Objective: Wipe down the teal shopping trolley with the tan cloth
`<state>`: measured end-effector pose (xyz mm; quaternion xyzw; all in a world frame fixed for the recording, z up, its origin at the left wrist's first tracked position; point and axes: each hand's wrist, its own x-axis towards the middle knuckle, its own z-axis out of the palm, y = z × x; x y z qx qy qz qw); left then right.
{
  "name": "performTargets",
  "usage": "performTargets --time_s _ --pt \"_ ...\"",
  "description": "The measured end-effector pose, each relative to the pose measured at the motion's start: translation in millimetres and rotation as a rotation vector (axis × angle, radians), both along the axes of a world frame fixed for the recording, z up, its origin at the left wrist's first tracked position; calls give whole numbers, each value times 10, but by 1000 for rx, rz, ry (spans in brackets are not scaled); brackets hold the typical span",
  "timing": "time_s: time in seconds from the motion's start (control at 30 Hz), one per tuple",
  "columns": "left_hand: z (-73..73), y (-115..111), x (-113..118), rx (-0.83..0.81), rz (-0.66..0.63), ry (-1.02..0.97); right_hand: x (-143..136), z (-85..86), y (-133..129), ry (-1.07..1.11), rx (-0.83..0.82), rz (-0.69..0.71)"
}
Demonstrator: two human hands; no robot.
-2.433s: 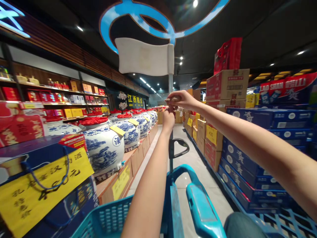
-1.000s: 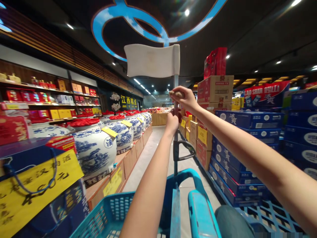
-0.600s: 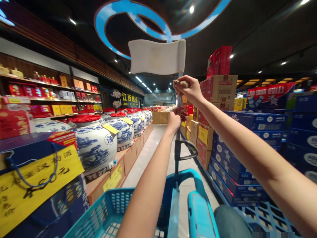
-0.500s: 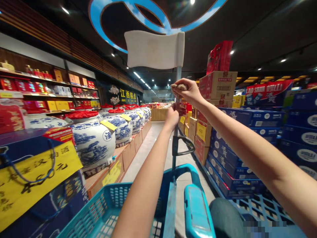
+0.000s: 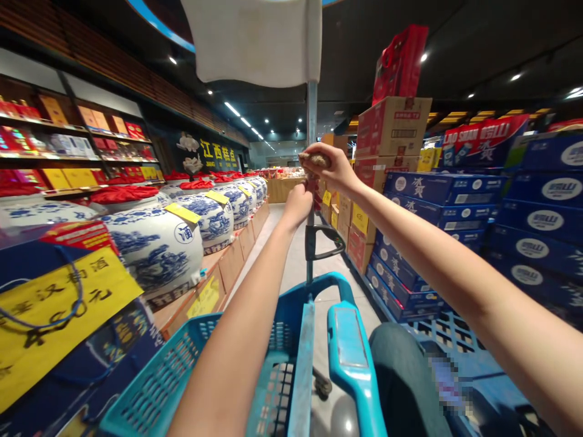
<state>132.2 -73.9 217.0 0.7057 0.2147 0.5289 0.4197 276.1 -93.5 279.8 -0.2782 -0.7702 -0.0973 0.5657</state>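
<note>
A pale metal pole rises from a turquoise shopping cart, with a blank white sign board at its top. My right hand pinches a brown, crumpled cloth against the pole below the board. Just beneath it, my left hand is closed around the pole; its fingertips are partly hidden. Lower on the same pole sits a black loop handle, touched by neither hand. The turquoise basket lies under my left forearm.
White-and-blue wine jars with red cloth tops line a wooden ledge on the left. Blue beer cartons and brown boxes are stacked on the right. A tiled aisle runs ahead. My knee is beside the cart.
The view has tilted downward, so the board and boxes appear higher. Both hands, with the cloth, have moved down the pole, farther from the board and nearer the black handle.
</note>
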Motion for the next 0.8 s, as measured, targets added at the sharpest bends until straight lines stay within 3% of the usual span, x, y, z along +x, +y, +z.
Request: performTargets --time_s 0.2,0.27,0.43,0.53,0.67,0.73,0.8 --pt "-31 -59 4 -3 32 -18 55 231 50 -52 31 -65" --pt "-42 -77 51 4 48 -22 35 178 61 9 73 -62" --pt "-51 37 206 -73 13 -126 20 -137 -24 39 55 -41" --pt "-81 103 153 -120 -34 -149 91 -111 -74 -60 60 -33" --pt "-277 11 -110 -145 -135 7 124 -27 -68 -81 31 -24" --pt "-455 -60 -220 -146 -202 90 79 -127 -60 -37 -2 -1" --pt "-640 -103 -270 -208 -232 135 12 -334 -61 12 -50 23"
